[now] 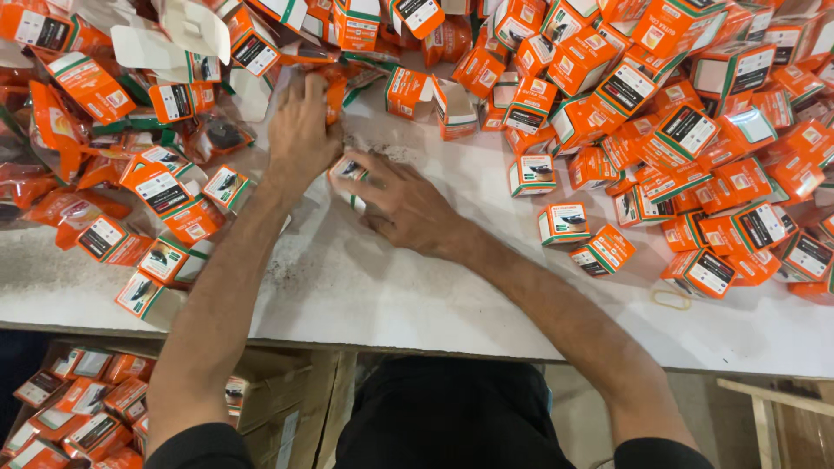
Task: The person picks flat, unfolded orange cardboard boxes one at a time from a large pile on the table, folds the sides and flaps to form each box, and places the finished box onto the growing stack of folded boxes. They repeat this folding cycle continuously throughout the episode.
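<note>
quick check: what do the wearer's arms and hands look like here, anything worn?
Two bare hands, left hand and right hand, no gloves, rings or watch visible. Forearms are bare and hairy. Short black sleeves show at the frame's bottom edge. No cables or markings.

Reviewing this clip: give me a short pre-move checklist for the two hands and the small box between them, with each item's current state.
1. Right hand on the small box: ok, fingers wrap it.
2. Left hand in contact with something: ok, it rests on orange packaging at the pile's edge; whether it grips is cannot tell.
3. Box flaps closed: cannot tell, hand covers it.
4. Bare white table in front of the hands: ok.
5. Loose rubber band away from the hands: ok, it lies far right.
6. Finished boxes apart from flat packs: ok, right and left piles.
</note>
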Action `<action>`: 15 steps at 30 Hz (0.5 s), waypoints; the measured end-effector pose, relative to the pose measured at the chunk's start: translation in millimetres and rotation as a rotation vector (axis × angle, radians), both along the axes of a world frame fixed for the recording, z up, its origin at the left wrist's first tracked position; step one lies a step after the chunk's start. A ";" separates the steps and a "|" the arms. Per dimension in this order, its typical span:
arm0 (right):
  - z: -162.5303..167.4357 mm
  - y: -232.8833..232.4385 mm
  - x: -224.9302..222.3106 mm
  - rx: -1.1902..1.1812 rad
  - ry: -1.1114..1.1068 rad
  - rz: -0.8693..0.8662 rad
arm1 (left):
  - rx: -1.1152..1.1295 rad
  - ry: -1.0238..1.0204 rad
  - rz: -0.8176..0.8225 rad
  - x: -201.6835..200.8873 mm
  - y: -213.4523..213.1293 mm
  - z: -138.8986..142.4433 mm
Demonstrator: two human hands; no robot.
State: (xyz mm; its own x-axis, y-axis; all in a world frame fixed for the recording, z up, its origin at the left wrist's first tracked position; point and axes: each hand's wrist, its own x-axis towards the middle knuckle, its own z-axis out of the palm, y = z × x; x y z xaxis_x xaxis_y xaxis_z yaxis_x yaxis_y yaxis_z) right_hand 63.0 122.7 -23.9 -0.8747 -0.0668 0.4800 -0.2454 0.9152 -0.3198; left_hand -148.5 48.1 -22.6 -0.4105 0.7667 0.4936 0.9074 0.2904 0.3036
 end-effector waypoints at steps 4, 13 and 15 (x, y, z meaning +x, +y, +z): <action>17.6 6.2 5.2 -0.015 -0.298 -0.090 | 0.088 -0.079 -0.082 16.1 -20.7 -8.9; 39.4 41.3 56.1 0.416 -0.214 -0.201 | 0.420 -0.500 -0.162 57.8 -45.1 -29.5; 45.5 49.3 61.8 0.515 -0.145 -0.248 | 0.439 -0.651 -0.185 56.6 -45.1 -33.0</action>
State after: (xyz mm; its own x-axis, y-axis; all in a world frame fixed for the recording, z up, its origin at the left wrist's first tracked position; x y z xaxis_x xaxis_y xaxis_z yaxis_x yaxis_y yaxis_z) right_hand 124.7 172.0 21.6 -0.9483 -0.0445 0.3142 0.0090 0.9860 0.1668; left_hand -91.9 3.0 -55.6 -0.6049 0.6419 0.4711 0.5307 -0.1161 0.8396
